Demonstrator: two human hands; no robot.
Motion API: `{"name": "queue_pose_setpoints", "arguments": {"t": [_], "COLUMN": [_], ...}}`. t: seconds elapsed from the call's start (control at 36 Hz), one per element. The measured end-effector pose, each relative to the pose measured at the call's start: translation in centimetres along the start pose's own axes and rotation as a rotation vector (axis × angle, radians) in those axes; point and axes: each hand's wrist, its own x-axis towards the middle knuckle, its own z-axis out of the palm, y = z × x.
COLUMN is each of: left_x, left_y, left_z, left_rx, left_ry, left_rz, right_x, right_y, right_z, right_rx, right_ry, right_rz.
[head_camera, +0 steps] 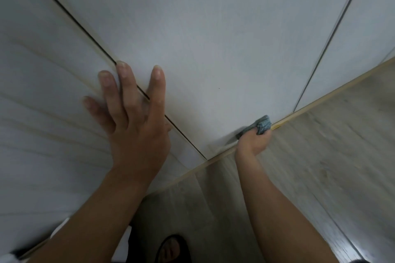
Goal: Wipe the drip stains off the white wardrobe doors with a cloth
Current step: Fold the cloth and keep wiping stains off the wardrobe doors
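White wardrobe doors fill the upper view, split by dark vertical gaps. My left hand rests flat on them with fingers spread, straddling the gap between the left and middle doors. My right hand is low down at the bottom edge of the middle door, closed around a bunched blue-grey cloth that presses against the door just above the baseboard. Faint tan drip streaks run across the left door beside my left hand.
A pale wooden baseboard strip runs along the foot of the doors. Light wood-grain floor lies below it. My foot in a dark slipper shows at the bottom centre.
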Motion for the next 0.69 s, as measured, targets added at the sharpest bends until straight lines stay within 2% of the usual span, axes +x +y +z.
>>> {"name": "queue_pose_setpoints", "arguments": {"t": [0.11, 0.17, 0.25, 0.33, 0.44, 0.5, 0.61, 0.69], "left_x": [-0.1, -0.1, 0.1, 0.1, 0.1, -0.1, -0.6, -0.7], "left_y": [0.0, 0.0, -0.1, -0.1, -0.8, -1.3, -2.1, -2.2], "left_z": [-0.1, -0.2, -0.5, -0.5, -1.1, -1.3, -1.7, -1.9], "left_rx": [0.016, 0.013, 0.005, -0.012, -0.071, -0.077, -0.1, -0.085], "left_ry": [0.003, -0.02, -0.044, -0.049, -0.121, -0.148, -0.099, -0.061], "left_rz": [-0.002, -0.004, 0.01, 0.015, 0.052, 0.069, 0.081, 0.06], "right_x": [2.4, 4.0, 4.0, -2.4, -9.4, -12.7, -18.6, -20.2], "right_y": [3.3, 4.7, 5.3, 0.3, -4.6, -7.8, -12.8, -13.2], "right_z": [-2.1, -3.3, -4.4, -5.3, -4.9, -4.8, -4.5, -3.4], "right_rx": [-0.318, -0.282, -0.125, 0.106, 0.326, 0.357, 0.451, 0.399], "right_ry": [-0.176, -0.146, -0.052, -0.039, -0.186, -0.238, -0.327, -0.333], "right_rz": [0.308, 0.389, 0.385, 0.26, 0.005, -0.13, -0.417, -0.508]}}
